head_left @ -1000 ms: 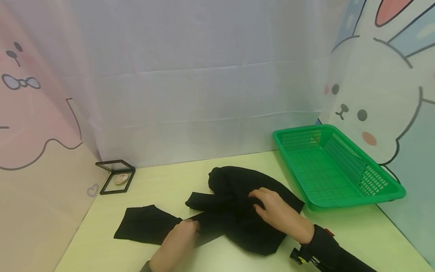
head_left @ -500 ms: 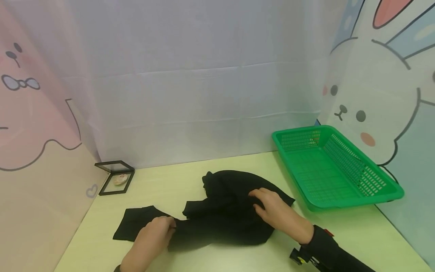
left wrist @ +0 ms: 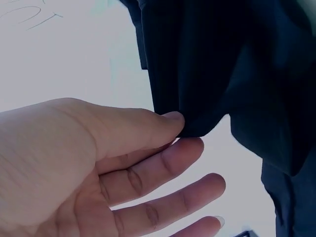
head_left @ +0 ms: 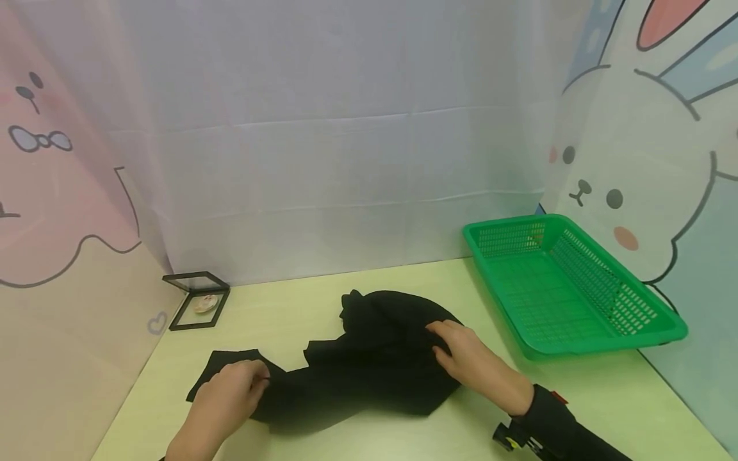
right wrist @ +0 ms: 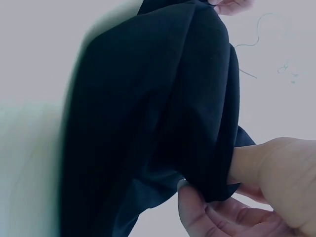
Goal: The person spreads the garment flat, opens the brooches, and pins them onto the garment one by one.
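Observation:
A crumpled black garment lies across the table; I cannot tell what kind it is. My left hand pinches its cloth between thumb and index finger at the left, and in the left wrist view the other fingers of the left hand are spread beneath. From the right, my right hand holds a fold of the cloth. Close up, the right hand has its thumb and fingers round the hanging edge of the black garment. A flap of cloth lies beyond the left hand.
At the back right, a green plastic basket rests on the pale table. A small black-framed box with its lid raised stands at the back left, a pale round thing inside. Printed curtains hang behind and at both sides.
The left hand has moved left, drawing cloth with it. The garment's heap has shifted left and its left part is stretched out. The right hand has stayed nearly where it was.

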`<state>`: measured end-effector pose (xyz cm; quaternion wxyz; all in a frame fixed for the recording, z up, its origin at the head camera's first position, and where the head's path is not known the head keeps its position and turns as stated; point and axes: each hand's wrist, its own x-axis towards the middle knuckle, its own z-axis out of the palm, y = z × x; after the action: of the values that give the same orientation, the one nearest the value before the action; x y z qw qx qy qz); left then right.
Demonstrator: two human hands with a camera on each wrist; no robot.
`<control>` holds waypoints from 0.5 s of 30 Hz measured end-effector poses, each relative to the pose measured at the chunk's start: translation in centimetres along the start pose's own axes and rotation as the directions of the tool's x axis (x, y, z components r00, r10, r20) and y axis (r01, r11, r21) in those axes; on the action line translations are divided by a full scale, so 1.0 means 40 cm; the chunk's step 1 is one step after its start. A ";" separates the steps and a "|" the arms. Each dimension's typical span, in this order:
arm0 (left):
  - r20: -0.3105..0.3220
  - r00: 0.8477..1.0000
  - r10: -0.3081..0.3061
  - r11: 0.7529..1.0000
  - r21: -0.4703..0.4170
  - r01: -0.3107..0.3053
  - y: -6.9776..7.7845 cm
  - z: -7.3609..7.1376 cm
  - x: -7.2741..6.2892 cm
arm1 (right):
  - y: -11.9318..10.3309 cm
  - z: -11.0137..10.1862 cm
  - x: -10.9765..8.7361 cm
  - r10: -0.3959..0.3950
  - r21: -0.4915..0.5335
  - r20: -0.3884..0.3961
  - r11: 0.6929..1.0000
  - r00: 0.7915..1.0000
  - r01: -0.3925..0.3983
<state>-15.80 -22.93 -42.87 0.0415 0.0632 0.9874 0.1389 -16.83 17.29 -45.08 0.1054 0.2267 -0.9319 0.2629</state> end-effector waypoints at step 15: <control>-0.139 0.990 -0.001 0.999 0.038 0.007 -0.054 -0.077 -0.029 | 0.004 0.005 -0.001 0.121 0.067 0.082 0.990 0.989 -0.126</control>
<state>-15.20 -25.98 -40.44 -0.0281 0.0521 0.9906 0.1237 -16.89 17.33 -45.33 0.0445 0.1822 -0.9374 0.2935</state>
